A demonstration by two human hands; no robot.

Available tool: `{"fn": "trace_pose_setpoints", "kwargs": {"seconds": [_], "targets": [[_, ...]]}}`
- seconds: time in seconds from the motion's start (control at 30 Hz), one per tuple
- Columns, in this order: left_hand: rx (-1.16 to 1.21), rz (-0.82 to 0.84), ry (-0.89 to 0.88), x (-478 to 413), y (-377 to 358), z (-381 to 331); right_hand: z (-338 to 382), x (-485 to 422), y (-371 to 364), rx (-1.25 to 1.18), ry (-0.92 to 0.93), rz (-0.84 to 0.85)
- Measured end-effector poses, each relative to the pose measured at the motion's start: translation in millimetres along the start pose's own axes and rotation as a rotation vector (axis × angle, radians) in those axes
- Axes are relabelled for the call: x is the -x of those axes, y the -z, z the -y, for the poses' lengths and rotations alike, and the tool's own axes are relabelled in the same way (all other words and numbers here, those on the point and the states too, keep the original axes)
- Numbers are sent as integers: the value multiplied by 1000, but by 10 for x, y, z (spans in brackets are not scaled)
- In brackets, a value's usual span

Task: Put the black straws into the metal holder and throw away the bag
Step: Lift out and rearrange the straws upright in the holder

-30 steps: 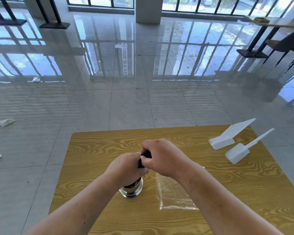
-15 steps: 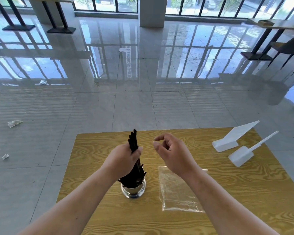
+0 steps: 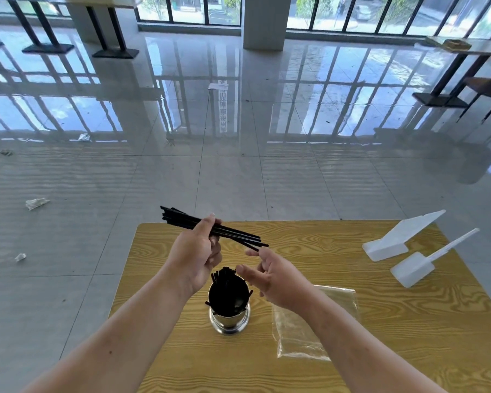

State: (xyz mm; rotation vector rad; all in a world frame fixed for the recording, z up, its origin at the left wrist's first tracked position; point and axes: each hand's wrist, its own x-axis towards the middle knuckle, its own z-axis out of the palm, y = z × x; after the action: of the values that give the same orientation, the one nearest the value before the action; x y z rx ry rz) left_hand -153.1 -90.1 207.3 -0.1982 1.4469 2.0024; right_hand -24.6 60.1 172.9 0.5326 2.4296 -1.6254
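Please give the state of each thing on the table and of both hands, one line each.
Metal holder: upright, full of straws.
Straw bundle: lifted, nearly level, in left hand.
Right hand: open, empty.
Plastic bag: flat, empty.
White scoops: lying untouched.

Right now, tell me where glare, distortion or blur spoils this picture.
Head view: strong window glare and reflections wash over the glossy floor; wide-angle bending curves the window frames and the table edges; the clear bag is faint against the wood; the left hand with its black straws, the right hand and the metal holder look sharp.
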Motion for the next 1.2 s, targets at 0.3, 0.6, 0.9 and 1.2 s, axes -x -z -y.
{"fn": "trace_pose_setpoints", "kwargs": {"seconds": [0.3,0.6,0.9,1.2], "targets": [[207,349,473,138,-121,140,294,-52,-93,-196,298,-348],[-326,212,393,53,44,220,394,-3,106,-97,336,-491],[-927,-79,55,-214,588,444,340,-9,257,156,135,-378],[-1408,-21,-61,-261,684,562,-5,-155,-227,371,30,-167]]}}
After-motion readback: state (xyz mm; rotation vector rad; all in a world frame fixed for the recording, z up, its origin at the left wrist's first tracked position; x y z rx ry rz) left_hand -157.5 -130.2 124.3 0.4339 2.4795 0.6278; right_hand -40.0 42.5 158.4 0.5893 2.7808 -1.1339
